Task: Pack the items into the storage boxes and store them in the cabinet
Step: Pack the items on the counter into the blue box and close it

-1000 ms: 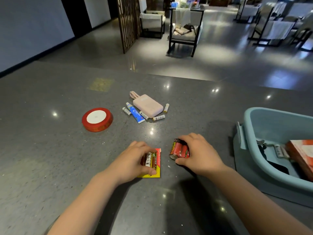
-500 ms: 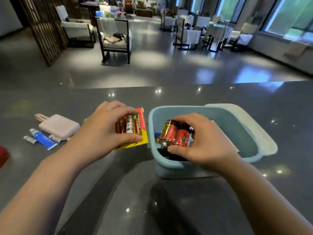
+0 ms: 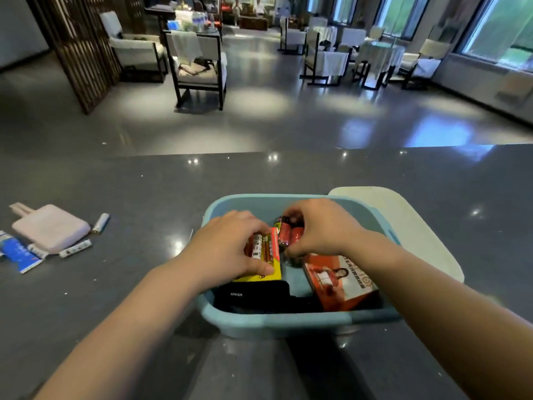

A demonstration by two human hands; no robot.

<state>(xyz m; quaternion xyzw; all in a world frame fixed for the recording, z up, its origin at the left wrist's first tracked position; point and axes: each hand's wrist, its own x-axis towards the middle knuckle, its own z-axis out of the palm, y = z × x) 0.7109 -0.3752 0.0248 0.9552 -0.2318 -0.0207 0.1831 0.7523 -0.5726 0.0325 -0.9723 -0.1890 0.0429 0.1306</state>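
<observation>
Head view: both hands are held inside the blue storage box (image 3: 277, 321) on the grey counter (image 3: 115, 313). A yellow-and-red battery pack (image 3: 266, 255) is gripped by the left hand (image 3: 227, 249), fingers curled over it, thumb along its near edge. A red battery bundle (image 3: 290, 233) is pinched by the right hand (image 3: 317, 226) — just beside the pack. A black power bank (image 3: 253, 294) and an orange carton (image 3: 340, 281) lie in the box — its pale lid (image 3: 418, 226) rests behind.

head view: we are looking forward and down from head height, close over the surface (image 3: 288, 174), room beyond.
</observation>
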